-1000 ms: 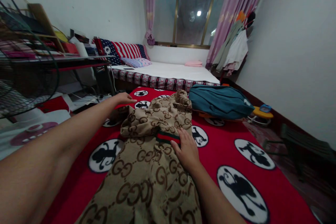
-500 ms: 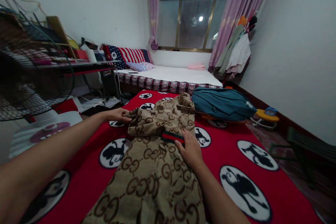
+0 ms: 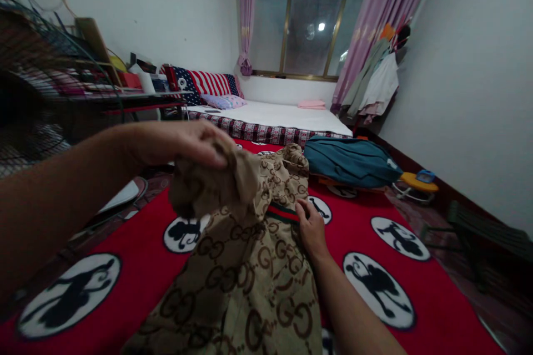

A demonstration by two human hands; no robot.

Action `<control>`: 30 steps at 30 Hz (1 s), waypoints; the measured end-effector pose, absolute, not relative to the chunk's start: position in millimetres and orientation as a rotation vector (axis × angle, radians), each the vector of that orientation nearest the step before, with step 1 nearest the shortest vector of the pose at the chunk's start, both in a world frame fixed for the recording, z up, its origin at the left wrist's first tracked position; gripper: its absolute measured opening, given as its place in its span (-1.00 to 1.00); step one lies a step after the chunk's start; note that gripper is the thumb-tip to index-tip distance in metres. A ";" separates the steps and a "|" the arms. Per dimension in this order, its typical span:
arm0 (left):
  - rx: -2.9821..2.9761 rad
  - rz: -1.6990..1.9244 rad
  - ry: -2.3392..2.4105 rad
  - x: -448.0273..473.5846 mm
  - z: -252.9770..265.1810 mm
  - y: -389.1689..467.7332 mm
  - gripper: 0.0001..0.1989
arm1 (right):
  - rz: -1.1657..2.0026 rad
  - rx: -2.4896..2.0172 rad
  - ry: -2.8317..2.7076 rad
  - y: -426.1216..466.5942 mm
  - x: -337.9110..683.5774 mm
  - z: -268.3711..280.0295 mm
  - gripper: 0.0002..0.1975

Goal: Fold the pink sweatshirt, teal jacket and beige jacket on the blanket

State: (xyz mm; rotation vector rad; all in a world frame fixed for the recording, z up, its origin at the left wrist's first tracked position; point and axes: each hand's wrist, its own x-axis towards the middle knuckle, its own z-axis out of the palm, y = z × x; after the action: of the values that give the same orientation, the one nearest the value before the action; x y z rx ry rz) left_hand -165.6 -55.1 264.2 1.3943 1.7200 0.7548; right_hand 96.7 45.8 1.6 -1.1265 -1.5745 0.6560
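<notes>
A tan dress (image 3: 245,266) with a brown letter pattern lies lengthwise before me, with a green and red band (image 3: 283,213) at its waist. My left hand (image 3: 195,144) is closed on a bunched sleeve of the dress and holds it raised above the bedding. The raised cloth hides part of the upper dress. At the right end of the waistband, my right hand (image 3: 313,227) has its fingers bent around the dress's edge. Its fingertips are partly hidden.
The dress lies on a red blanket (image 3: 141,255) with monkey prints. Beyond its far right side is a teal folded cloth bundle (image 3: 352,161). A fan (image 3: 33,89) and a cluttered desk (image 3: 141,97) stand on the left. A yellow stool (image 3: 418,182) and dark chair (image 3: 474,227) are right.
My left hand has lifted the sleeve off the blanket, up and toward me. My right hand has shifted slightly right, from lying flat on the waistband to bent fingers at its edge.
</notes>
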 end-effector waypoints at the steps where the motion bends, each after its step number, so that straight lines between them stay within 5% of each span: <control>1: 1.390 0.456 1.479 -153.6 253.4 -65.9 -0.58 | 0.663 -1.116 -1.542 44.4 97.0 3.8 -0.55; 6: 1.427 -0.169 0.976 -133.8 188.1 -65.2 -0.58 | 0.596 -1.045 -1.543 37.4 96.6 9.2 -0.63; 12: 1.913 0.809 1.779 -164.4 137.3 1.4 -0.52 | 0.550 -1.025 -1.704 37.4 94.9 7.0 -0.70; 17: 1.360 0.637 1.682 -176.6 100.9 31.1 -0.39 | 0.507 -1.030 -1.826 43.0 94.4 2.7 -0.73; 25: 1.214 0.981 1.388 -170.3 108.0 51.1 -0.62 | 0.531 -0.996 -1.830 43.3 96.5 1.3 -0.75; 30: 1.356 0.986 1.696 -200.5 107.8 60.8 -0.69 | 0.558 -1.004 -1.803 42.3 95.7 3.0 -0.77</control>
State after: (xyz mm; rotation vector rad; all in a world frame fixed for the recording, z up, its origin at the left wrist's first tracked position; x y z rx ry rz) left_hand -200.5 60.8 107.8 1.3556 1.6965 0.9862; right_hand 95.7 42.3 3.0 -1.0039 -1.8028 0.5585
